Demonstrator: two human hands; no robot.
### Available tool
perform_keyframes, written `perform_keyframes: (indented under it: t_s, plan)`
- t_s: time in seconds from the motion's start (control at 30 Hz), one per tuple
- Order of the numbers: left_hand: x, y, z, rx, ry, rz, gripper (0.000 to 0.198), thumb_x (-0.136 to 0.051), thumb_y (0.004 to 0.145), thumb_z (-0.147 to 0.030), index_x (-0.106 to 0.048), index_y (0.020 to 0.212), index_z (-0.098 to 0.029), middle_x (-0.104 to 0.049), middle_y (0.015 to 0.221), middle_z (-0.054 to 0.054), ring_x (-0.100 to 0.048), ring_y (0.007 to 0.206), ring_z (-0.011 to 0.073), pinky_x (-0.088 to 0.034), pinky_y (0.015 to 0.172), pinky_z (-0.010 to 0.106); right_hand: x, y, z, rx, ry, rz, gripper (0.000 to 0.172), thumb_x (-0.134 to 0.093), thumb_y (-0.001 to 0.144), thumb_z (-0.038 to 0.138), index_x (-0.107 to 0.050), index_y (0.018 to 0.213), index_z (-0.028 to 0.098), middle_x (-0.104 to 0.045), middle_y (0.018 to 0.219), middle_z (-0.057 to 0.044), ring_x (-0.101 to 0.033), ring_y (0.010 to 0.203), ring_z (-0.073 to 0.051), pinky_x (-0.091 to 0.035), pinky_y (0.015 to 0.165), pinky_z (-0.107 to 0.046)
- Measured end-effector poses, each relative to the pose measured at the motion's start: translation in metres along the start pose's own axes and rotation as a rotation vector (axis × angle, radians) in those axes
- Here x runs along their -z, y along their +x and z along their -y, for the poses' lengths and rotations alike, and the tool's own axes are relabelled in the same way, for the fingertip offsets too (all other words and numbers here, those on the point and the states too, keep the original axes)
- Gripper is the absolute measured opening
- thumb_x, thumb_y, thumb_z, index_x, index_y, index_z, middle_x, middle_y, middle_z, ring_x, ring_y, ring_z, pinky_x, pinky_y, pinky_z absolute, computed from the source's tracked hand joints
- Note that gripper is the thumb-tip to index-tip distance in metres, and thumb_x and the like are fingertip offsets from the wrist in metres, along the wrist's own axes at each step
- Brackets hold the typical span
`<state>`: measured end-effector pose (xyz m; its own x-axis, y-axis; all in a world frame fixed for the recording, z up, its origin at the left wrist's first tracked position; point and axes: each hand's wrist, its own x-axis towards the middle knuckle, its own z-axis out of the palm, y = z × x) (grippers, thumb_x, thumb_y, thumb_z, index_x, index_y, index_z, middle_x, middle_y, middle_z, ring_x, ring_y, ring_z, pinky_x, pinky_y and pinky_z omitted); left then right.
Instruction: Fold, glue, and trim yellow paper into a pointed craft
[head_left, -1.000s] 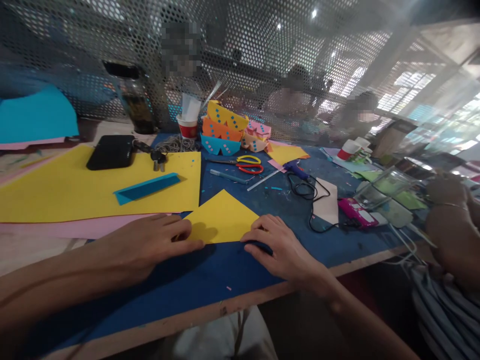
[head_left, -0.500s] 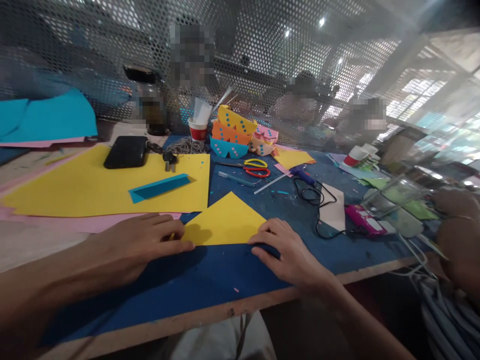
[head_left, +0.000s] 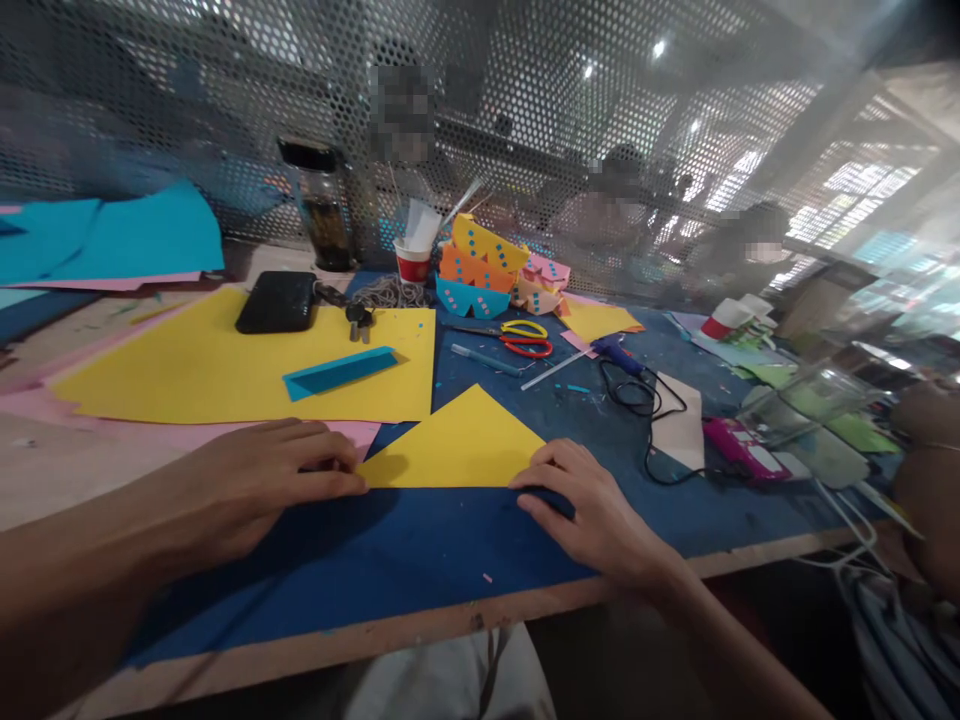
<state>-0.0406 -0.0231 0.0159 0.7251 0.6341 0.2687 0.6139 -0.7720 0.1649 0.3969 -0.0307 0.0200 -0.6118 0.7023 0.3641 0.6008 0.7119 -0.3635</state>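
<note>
Yellow paper triangle point(head_left: 469, 447) flat on a blue tabletop point(head_left: 390, 580), left hand point(head_left: 296, 462) at its left corner, right hand point(head_left: 581, 503) at its right.

Lying near the table's front edge, long straight side toward the body, point facing away. Fingers of both hands loosely curled, tips touching the paper; impossible to tell pinching from mere pressing. Beyond, to the left, a folded blue paper strip point(head_left: 337, 373) on a large yellow sheet point(head_left: 187, 370); farther back, scissors point(head_left: 532, 340) with red and yellow handles; to the right, a blue hot-glue gun point(head_left: 619, 357) with a looped black cord point(head_left: 648, 455). Likely trouble: a skewed edge or stray crease, from uneven pressure or a slipping corner; a bent side, from bumping the large yellow sheet; a tugged glue gun, from sweeping the right hand outward into the cord.
</note>
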Motion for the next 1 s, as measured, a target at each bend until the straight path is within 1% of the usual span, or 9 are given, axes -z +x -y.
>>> perform_keyframes:
  t_s: [0.1, 0.3, 0.4, 0.5, 0.57, 0.67, 0.77, 0.9, 1.0]
  plan:
    - [0.003, -0.002, 0.008, -0.038, -0.112, 0.017, 0.069, -0.037, 0.107, 0.006, -0.087, 0.134, -0.034, -0.086, 0.138, 0.004, -0.077, 0.124, 0.0236, -0.059, 0.106, 0.038, 0.0, 0.0, -0.001, -0.003, -0.006, 0.005, 0.012, -0.074, 0.116, 0.021, -0.082, 0.123, 0.026, -0.082, 0.116, -0.009, -0.078, 0.109, -0.028, -0.061, 0.094, -0.045]
    - [-0.004, -0.013, 0.023, 0.006, -0.223, -0.026, 0.06, -0.038, 0.117, -0.006, -0.088, 0.133, -0.035, -0.088, 0.136, 0.003, -0.08, 0.12, 0.0227, -0.062, 0.104, 0.034, 0.002, 0.0, 0.0, -0.004, 0.002, 0.007, 0.012, -0.075, 0.116, 0.019, -0.082, 0.122, 0.026, -0.082, 0.116, -0.009, -0.079, 0.109, -0.028, -0.062, 0.095, -0.046]
    - [-0.007, -0.017, 0.024, 0.05, -0.219, -0.031, 0.063, -0.031, 0.12, -0.009, -0.089, 0.13, -0.034, -0.087, 0.136, 0.0, -0.079, 0.121, 0.0212, -0.061, 0.106, 0.032, 0.002, 0.0, 0.0, -0.002, 0.001, 0.002, 0.011, -0.074, 0.116, 0.019, -0.082, 0.122, 0.025, -0.082, 0.116, -0.009, -0.079, 0.108, -0.028, -0.062, 0.093, -0.046]
    - [-0.007, -0.02, 0.021, 0.037, -0.175, -0.052, 0.067, -0.026, 0.122, -0.01, -0.089, 0.128, -0.032, -0.087, 0.134, 0.002, -0.079, 0.119, 0.0209, -0.061, 0.107, 0.032, 0.002, 0.0, 0.0, -0.007, -0.006, 0.007, 0.012, -0.074, 0.116, 0.02, -0.082, 0.122, 0.026, -0.082, 0.116, -0.009, -0.079, 0.108, -0.027, -0.062, 0.093, -0.045]
    - [-0.006, -0.021, 0.02, 0.029, -0.153, -0.047, 0.065, -0.027, 0.122, -0.011, -0.089, 0.128, -0.032, -0.088, 0.135, 0.003, -0.079, 0.122, 0.0216, -0.062, 0.108, 0.033, 0.002, 0.0, 0.0, -0.007, -0.008, 0.007, 0.012, -0.073, 0.116, 0.02, -0.082, 0.122, 0.027, -0.082, 0.116, -0.009, -0.079, 0.108, -0.027, -0.062, 0.093, -0.045]
    - [-0.001, -0.019, 0.019, 0.003, -0.112, -0.024, 0.059, -0.037, 0.118, -0.009, -0.087, 0.133, -0.035, -0.089, 0.137, 0.003, -0.079, 0.125, 0.0234, -0.065, 0.11, 0.037, 0.001, 0.0, 0.0, -0.006, -0.004, 0.006, 0.012, -0.073, 0.116, 0.02, -0.082, 0.122, 0.027, -0.083, 0.115, -0.009, -0.079, 0.108, -0.027, -0.063, 0.093, -0.046]
    - [0.004, -0.012, 0.016, -0.054, -0.046, 0.002, 0.065, -0.041, 0.11, -0.003, -0.085, 0.141, -0.039, -0.088, 0.136, 0.004, -0.08, 0.12, 0.0252, -0.065, 0.105, 0.04, 0.0, 0.0, 0.0, -0.007, 0.001, -0.002, 0.012, -0.074, 0.116, 0.02, -0.081, 0.121, 0.027, -0.083, 0.115, -0.009, -0.079, 0.108, -0.028, -0.063, 0.093, -0.046]
    - [0.008, -0.006, 0.011, -0.073, -0.001, 0.039, 0.069, -0.04, 0.105, 0.003, -0.085, 0.14, -0.037, -0.088, 0.134, 0.005, -0.08, 0.116, 0.026, -0.064, 0.101, 0.04, 0.001, 0.0, 0.0, -0.003, 0.004, -0.006, 0.013, -0.073, 0.116, 0.019, -0.082, 0.122, 0.026, -0.082, 0.114, -0.009, -0.079, 0.107, -0.028, -0.063, 0.092, -0.046]
    - [0.008, -0.006, 0.011, -0.049, -0.021, 0.03, 0.068, -0.04, 0.106, 0.003, -0.086, 0.137, -0.036, -0.088, 0.134, 0.005, -0.079, 0.118, 0.0257, -0.063, 0.103, 0.04, 0.001, 0.0, 0.001, 0.001, 0.014, -0.013, 0.013, -0.072, 0.116, 0.02, -0.082, 0.122, 0.026, -0.082, 0.115, -0.009, -0.079, 0.107, -0.028, -0.062, 0.092, -0.046]
